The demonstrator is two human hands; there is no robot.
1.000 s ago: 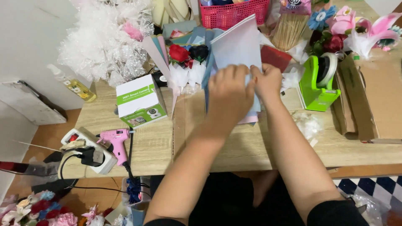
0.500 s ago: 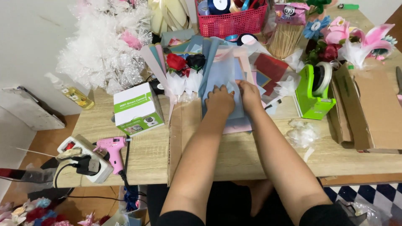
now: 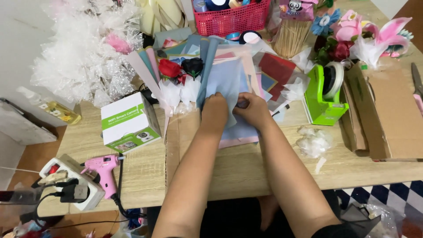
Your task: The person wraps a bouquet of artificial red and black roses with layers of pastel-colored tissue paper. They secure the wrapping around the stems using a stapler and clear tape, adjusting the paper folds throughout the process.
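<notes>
A light blue paper sheet [image 3: 227, 86] lies at the middle of the wooden table [image 3: 246, 172], on top of a fanned stack of coloured sheets [image 3: 269, 72] in pink, grey, teal and dark red. The left hand [image 3: 214, 112] rests on the lower left part of the blue sheet, knuckles up and fingers curled under; whether it pinches the paper cannot be told. The right hand [image 3: 254, 110] sits just beside it, touching the same sheet, with thumb and fingers closed together on the paper's edge.

Just left of the stack stand a red artificial rose [image 3: 169, 68] and a black artificial rose [image 3: 192, 66], both wrapped in white mesh. A white and green cardboard box [image 3: 128, 122] stands further left, near a pink glue gun [image 3: 105, 169] that rests against a white power strip [image 3: 70, 183]. A mass of white tulle [image 3: 83, 57] fills the far left corner. A red plastic basket [image 3: 231, 17] stands behind the stack, with a bundle of wooden skewers [image 3: 293, 37] beside it. To the right are a green tape dispenser [image 3: 324, 94], a flat piece of brown cardboard [image 3: 390, 114] and a scrap of crumpled clear film [image 3: 313, 143].
</notes>
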